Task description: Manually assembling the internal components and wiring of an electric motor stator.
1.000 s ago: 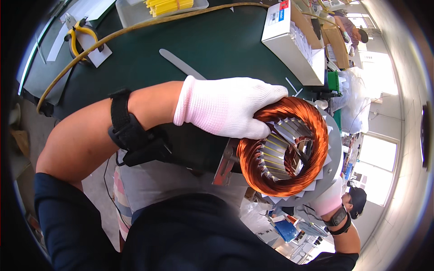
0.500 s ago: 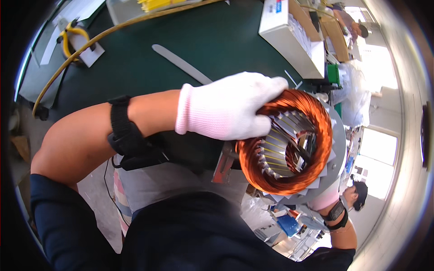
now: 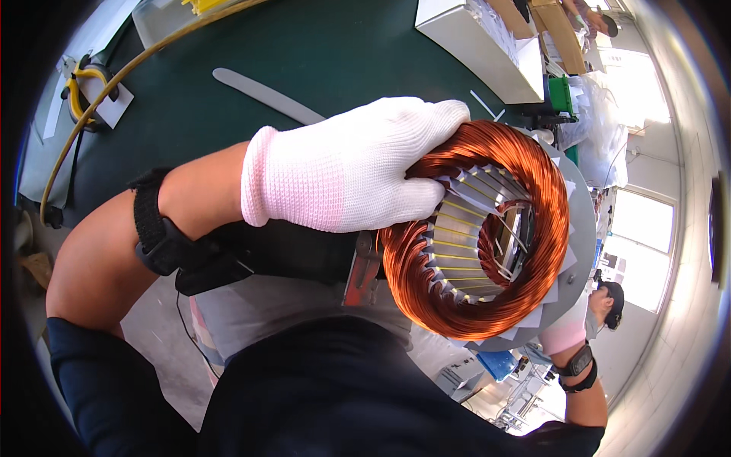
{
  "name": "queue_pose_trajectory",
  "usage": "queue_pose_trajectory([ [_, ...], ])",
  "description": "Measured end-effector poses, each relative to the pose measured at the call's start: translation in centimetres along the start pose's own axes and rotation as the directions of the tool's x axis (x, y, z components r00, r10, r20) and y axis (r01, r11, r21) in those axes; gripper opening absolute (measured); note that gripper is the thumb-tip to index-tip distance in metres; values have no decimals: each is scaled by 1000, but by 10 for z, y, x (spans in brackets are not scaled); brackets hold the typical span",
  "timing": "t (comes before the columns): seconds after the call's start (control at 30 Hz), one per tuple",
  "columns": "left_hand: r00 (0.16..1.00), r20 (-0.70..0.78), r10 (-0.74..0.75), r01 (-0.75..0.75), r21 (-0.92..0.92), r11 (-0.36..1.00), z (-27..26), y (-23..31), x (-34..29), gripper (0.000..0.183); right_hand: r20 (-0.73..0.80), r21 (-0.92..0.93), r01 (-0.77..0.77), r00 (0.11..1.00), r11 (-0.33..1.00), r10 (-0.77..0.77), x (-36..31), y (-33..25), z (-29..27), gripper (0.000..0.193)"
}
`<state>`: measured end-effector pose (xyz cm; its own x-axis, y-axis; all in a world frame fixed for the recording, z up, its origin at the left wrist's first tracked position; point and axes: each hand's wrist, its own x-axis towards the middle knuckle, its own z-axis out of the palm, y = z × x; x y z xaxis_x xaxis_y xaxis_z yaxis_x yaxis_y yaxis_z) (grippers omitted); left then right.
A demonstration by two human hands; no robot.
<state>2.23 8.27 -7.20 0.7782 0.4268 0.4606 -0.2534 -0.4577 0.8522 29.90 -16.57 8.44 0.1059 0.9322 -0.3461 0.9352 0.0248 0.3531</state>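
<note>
A motor stator with a thick ring of copper windings faces me, tilted, at the right of centre. Yellow-edged slots line its bore, and white insulation paper tips stick out around the winding. My left hand, in a white knit glove, is clamped over the upper left of the copper ring, the thumb reaching to the inner edge. Behind the ring sits a grey round plate. At its lower right, my right hand is gloved too and mostly hidden by the stator and plate; its fingers do not show.
On the green table lie a grey flat strip and yellow-handled pliers. A yellow-brown cable crosses the left side. A white box of papers stands at the far right, near a green bin. Other people are beyond.
The stator looks larger and turned slightly, showing more of its bore. My left hand has shifted a little left and up in view, still on the ring. The dark piece across the bore no longer shows.
</note>
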Motion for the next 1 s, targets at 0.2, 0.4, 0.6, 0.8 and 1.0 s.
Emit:
queue_pose_trajectory([
  [0.2, 999, 27, -35, 35, -9, 999, -1, -4, -10, 52, 42, 82, 23, 999, 996, -27, 3, -4, -14, 40],
  [0.4, 997, 12, -74, 74, -26, 997, 3, 0, -7, 50, -63, 396, 22, 998, 918, 4, 46, -41, -4, 42],
  [0.6, 997, -27, -70, 69, -53, 996, 1, 2, -8, 51, 261, 60, -66, 964, 996, 48, 28, -24, -28, 32],
  [0.8, 997, -18, -81, 80, -18, 997, 6, -1, -3, 50, 132, 414, -167, 984, 895, 122, 26, 17, 10, 30],
  [1.0, 998, -46, -53, 50, -77, 996, 5, -1, -9, 49, 128, 775, -154, 988, 613, 86, 37, -17, -8, 37],
])
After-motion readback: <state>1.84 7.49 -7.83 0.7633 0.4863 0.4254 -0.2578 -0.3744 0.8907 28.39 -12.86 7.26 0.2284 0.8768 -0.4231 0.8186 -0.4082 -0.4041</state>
